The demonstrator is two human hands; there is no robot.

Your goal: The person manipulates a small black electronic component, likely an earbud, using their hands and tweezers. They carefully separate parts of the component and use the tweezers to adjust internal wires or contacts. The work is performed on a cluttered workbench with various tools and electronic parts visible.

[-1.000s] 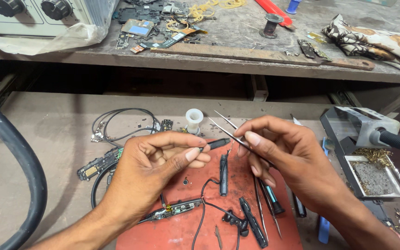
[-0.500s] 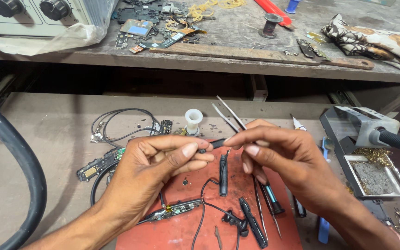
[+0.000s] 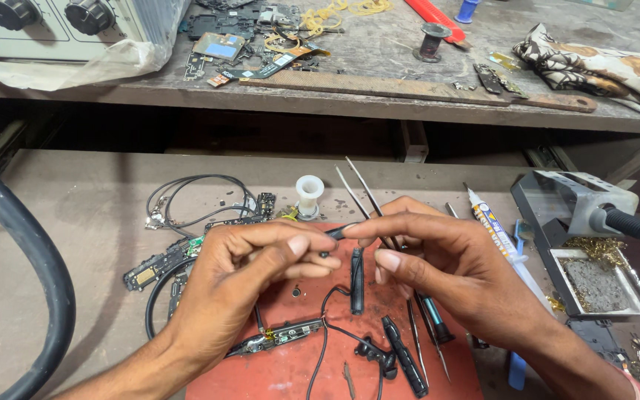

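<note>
My left hand (image 3: 250, 278) and my right hand (image 3: 450, 267) meet over a red mat (image 3: 298, 367). Between the fingertips of both hands sits a small black plastic piece (image 3: 336, 232), pinched from each side. My right hand also keeps a pair of metal tweezers (image 3: 358, 189), its tips pointing up and away. Under the hands on the mat lie a black earphone housing (image 3: 356, 280), a bare circuit strip with wires (image 3: 283, 335) and black earbuds (image 3: 375, 352).
A white spool (image 3: 310, 194) and coiled black cable (image 3: 187, 200) lie behind the mat. A glue tube (image 3: 492, 226) and a soldering stand with a tray (image 3: 594, 255) are at the right. A thick black hose (image 3: 35, 274) curves at the left. The upper shelf holds circuit boards (image 3: 220, 48) and cloth (image 3: 594, 63).
The two hands have drawn closer, with the small black piece now gripped by both. The tweezers in the right hand have tilted a little more upright.
</note>
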